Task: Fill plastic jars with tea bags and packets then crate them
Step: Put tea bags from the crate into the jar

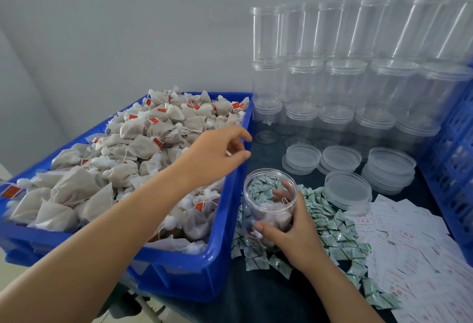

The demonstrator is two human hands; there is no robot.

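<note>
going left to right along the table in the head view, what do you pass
blue bin of tea bags → open jar held by the right hand → green packets → white paper slips → blue crate

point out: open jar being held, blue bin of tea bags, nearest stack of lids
open jar (pixel 268 210), head view, clear side wall.
blue bin (pixel 225 253), head view, right outer wall.
nearest stack of lids (pixel 348 191), head view, top lid's face.
</note>
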